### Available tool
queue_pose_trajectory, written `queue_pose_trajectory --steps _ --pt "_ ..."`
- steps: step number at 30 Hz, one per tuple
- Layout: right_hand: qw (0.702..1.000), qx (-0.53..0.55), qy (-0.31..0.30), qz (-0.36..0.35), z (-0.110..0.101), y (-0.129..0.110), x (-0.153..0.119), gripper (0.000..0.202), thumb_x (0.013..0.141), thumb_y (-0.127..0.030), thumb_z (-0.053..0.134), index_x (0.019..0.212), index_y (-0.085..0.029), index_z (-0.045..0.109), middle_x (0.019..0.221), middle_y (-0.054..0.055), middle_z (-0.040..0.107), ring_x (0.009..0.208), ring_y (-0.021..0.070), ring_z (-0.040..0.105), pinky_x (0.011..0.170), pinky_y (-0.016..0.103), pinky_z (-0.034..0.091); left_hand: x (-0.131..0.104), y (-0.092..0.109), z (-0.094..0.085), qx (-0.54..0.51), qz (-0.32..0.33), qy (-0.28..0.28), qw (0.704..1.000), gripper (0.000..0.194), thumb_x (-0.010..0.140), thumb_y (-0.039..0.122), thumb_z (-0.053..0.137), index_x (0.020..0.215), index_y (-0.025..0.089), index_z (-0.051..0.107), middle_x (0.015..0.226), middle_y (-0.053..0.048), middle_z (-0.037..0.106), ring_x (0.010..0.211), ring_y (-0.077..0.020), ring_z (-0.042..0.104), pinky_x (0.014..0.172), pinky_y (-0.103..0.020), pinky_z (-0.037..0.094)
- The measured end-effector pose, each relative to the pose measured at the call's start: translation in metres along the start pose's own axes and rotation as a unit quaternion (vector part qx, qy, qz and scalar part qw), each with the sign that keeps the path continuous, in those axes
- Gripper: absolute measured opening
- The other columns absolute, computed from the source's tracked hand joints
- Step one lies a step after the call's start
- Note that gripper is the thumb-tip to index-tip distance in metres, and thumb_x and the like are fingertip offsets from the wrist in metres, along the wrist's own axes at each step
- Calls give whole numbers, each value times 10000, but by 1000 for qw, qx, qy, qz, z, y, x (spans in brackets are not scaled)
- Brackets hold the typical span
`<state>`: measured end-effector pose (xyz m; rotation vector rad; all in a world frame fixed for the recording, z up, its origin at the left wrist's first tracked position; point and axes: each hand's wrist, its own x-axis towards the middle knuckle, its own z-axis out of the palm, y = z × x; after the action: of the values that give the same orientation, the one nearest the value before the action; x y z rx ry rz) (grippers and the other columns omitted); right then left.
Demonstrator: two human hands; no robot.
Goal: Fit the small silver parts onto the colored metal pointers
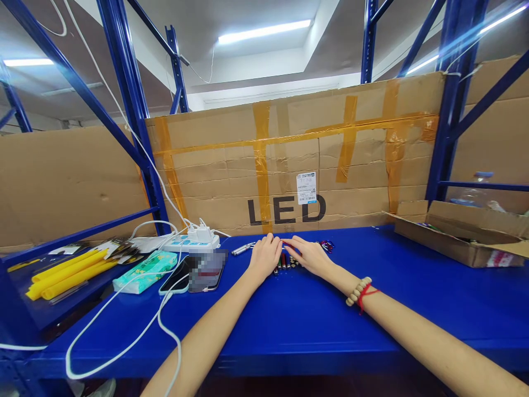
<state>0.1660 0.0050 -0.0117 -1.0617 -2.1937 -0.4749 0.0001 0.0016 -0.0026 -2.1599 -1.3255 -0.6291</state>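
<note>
My left hand (264, 255) and my right hand (308, 255) rest side by side on the blue shelf top (314, 320), fingers lying over a small row of thin pen-like sticks (285, 261), red, green and dark. The fingertips of both hands meet at a red stick near the far side. Whether either hand grips a stick is hidden by the fingers. My right wrist wears a bead bracelet and a red string (359, 292). A silver pen-like piece (242, 249) lies just left of my left hand.
A phone (182, 275) with white cable, a teal tissue pack (144, 270), a white power strip (194, 240) and yellow tubes (66, 274) lie at left. An open cardboard box (458, 234) sits at right. A taped cardboard wall marked LED (289, 165) closes the back.
</note>
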Motion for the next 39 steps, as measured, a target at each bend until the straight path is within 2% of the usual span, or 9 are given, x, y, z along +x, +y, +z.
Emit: queue_pose_trajectory --steps 4,10,15,39 --pt "1000 -2 -2 -11 0 1 -1 324 946 -367 374 1166 -212 554 950 36 587 704 127 601 526 185 414 1 0 1 -1 -9 -6 1000 269 943 235 237 890 174 494 929 -61 551 837 -171 540 702 -283 395" --pt "1000 -11 -6 -23 1 2 -1 318 945 -350 387 1175 -206 552 966 41 589 723 135 608 531 185 422 2 0 -1 -7 -2 -20 1000 264 943 221 237 882 169 489 918 -59 557 847 -170 549 705 -277 400" --pt "999 -21 -10 -23 1 1 -1 344 937 -338 418 1247 -209 496 990 37 589 715 139 610 534 191 430 2 1 -3 -12 -1 -31 999 261 940 220 241 893 169 493 935 -64 556 845 -173 556 715 -282 413" --pt "997 -55 6 -45 6 4 -1 355 971 -348 342 1264 -201 479 982 42 587 717 138 606 509 188 401 2 -1 -1 -5 8 -26 1000 266 943 223 254 880 170 507 910 -47 556 792 -144 559 692 -250 415"
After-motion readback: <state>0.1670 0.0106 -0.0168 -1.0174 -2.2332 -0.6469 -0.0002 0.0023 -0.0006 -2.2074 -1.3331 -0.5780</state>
